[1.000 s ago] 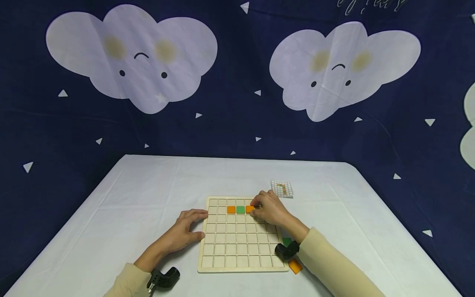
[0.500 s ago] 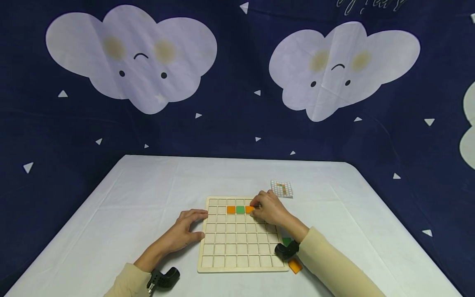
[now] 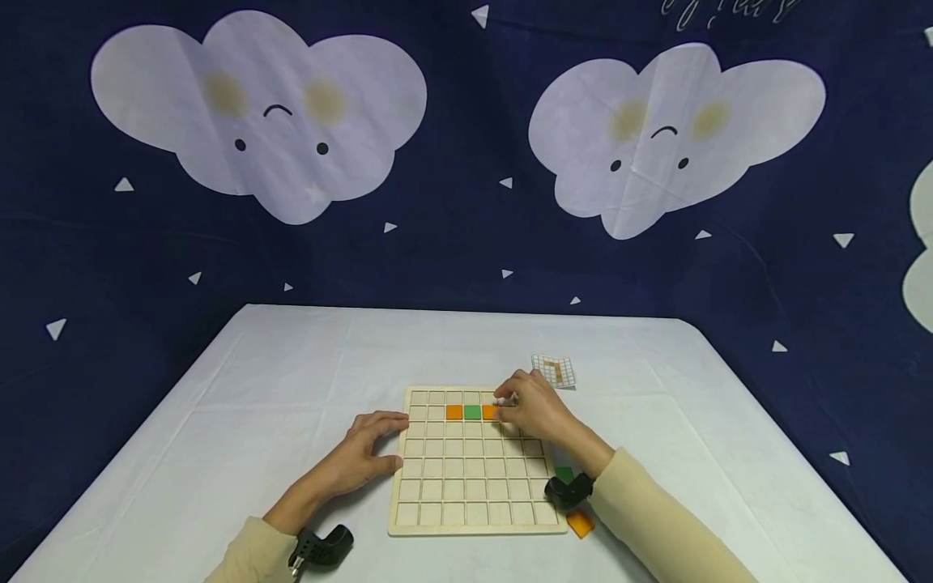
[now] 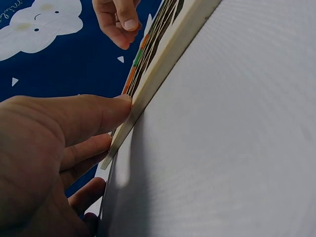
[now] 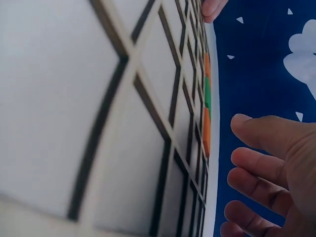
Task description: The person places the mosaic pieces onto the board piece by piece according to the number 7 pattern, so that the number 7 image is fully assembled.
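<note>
A wooden grid board [image 3: 453, 468] lies on the table. In its second row from the back, two orange tiles [image 3: 454, 412] stand either side of a green tile [image 3: 472, 412]. My left hand [image 3: 364, 453] rests against the board's left edge, thumb and fingers spread along it; the left wrist view shows the thumb [image 4: 101, 114] touching that edge. Just over the right orange tile [image 5: 207, 132] hovers my right hand [image 3: 535, 406]. In the right wrist view its fingers [image 5: 254, 185] are apart and hold nothing.
A small printed grid card [image 3: 555, 371] lies behind the board, near my right hand. Beside the board's right edge, partly beneath my right forearm, are a green piece [image 3: 564, 474] and an orange piece [image 3: 581, 523]. White cloth [image 3: 350, 348] covers the table.
My right hand has let go of the right orange tile and shifted slightly up and to the right, its fingertips parted. The left hand and the board have stayed put.
</note>
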`<state>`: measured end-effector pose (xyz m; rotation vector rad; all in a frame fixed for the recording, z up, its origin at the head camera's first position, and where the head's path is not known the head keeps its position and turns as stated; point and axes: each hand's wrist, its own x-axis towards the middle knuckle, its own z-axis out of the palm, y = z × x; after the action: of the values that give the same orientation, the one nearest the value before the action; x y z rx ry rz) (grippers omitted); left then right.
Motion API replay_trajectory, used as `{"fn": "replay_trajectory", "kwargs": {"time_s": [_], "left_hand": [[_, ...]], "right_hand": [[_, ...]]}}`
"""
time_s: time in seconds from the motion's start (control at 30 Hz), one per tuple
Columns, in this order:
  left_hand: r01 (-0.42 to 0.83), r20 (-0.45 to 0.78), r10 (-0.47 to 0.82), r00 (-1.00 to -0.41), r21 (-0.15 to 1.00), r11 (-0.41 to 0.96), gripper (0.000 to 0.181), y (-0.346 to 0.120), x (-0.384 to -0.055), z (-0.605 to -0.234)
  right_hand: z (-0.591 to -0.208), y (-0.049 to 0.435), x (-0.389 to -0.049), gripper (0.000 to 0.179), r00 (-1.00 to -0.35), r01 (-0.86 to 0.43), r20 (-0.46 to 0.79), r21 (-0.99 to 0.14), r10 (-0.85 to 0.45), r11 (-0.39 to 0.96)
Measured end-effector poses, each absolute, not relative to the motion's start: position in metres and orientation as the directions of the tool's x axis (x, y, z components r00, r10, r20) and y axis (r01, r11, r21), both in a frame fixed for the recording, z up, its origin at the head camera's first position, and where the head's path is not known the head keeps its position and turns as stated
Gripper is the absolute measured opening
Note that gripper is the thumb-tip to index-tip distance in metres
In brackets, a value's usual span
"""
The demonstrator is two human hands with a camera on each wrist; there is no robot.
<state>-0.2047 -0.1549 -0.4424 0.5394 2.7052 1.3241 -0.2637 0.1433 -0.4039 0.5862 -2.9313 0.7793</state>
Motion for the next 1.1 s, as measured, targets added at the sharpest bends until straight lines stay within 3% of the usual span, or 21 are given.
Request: {"fn": "replay_trajectory", "kwargs": {"time_s": [0.7, 1.1], "left_hand": [[0.276, 0.083, 0.343, -0.936, 0.777, 0.565, 0.052, -0.155, -0.205, -0.444], [0.268, 0.078, 0.340, -0.937, 0.785, 0.558, 0.052, -0.155, -0.205, -0.443]], "right_hand": [[-0.391, 0.174, -0.241, 0.026, -0.925, -0.379, 0.204, -0.517, -0.320, 0.767], [-0.396, 0.195, -0.223, 0.025, -0.927, -0.371, 0.232, -0.473, -0.293, 0.799]]}}
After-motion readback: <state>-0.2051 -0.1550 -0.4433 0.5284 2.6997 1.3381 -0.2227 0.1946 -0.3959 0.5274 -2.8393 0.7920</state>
